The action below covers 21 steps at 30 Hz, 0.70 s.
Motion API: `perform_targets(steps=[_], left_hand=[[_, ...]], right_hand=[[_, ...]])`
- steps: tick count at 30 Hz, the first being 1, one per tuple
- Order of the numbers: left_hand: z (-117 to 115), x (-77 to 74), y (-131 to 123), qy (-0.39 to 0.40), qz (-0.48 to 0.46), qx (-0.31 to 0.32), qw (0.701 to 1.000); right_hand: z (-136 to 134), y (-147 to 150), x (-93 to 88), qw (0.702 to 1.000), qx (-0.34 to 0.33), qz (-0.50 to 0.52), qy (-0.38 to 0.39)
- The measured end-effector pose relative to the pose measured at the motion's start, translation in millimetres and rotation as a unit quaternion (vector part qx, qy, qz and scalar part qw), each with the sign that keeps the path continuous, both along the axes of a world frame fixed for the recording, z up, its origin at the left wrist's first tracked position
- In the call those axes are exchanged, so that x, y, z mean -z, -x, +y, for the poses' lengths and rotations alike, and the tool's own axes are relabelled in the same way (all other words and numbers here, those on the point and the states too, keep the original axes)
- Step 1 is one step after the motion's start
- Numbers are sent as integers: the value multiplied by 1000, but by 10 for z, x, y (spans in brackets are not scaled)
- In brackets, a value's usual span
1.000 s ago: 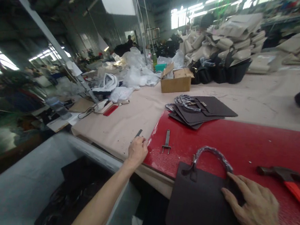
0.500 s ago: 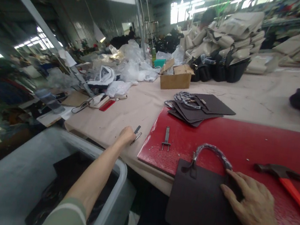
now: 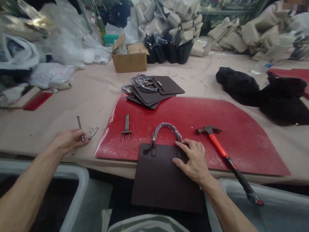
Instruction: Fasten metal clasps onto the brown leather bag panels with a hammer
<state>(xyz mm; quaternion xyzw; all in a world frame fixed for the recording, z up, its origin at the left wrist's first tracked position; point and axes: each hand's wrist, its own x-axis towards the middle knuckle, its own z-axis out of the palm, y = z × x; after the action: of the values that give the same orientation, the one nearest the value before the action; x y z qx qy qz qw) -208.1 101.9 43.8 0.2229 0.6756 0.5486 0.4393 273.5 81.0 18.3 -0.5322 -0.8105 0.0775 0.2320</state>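
A dark brown bag panel (image 3: pixel 159 182) overhangs the table's front edge, its upper part on the red board (image 3: pixel 226 142). Its curved handle, wrapped in clear plastic (image 3: pixel 167 125), stands up from the top edge. My right hand (image 3: pixel 194 162) grips the panel near the handle's right end, thumb on the face; the handle's right tab is partly hidden. To the left, my left hand (image 3: pixel 69 142) has its fingers closed round the lower end of a thin metal rod (image 3: pixel 79 123). A second short metal rod (image 3: pixel 93 133) lies beside the fingertips, among tiny bits.
On the board lie a pronged metal tool (image 3: pixel 126 127) and a claw hammer (image 3: pixel 222 149) with an orange-black handle. Behind are stacked brown panels (image 3: pixel 155 93), a cardboard box (image 3: pixel 129 62) and black cloth (image 3: pixel 265 92). Grey bins (image 3: pixel 83 183) flank the table's front edge.
The view has swung to the right, bringing in the whole hammer and the black cloth. The rod at my left fingers has changed its slant. My right hand stays on the panel.
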Motion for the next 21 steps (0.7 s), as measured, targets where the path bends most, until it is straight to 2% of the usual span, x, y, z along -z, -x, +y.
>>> perform_targets(steps=[4,8,11,16,21], left_hand=[[-197,6,-299,-27,-101,32,994],[-392,38,-842,-108,-171,99,974],[-496,84,-1286,-124,-184,140,965],[-547,164,-1877,-155,-96,216,959],[-501,183,-2263,-207,30,268,940]], right_hand=[[-34,-27,-26,999,-19,-10,25],[-39,-45,-14,999,-25,-5,38],[-33,-50,-8,999,-26,-4,38],[-36,-25,-89,998,-40,-18,43],[-63,149,-164,997,-48,-62,1]])
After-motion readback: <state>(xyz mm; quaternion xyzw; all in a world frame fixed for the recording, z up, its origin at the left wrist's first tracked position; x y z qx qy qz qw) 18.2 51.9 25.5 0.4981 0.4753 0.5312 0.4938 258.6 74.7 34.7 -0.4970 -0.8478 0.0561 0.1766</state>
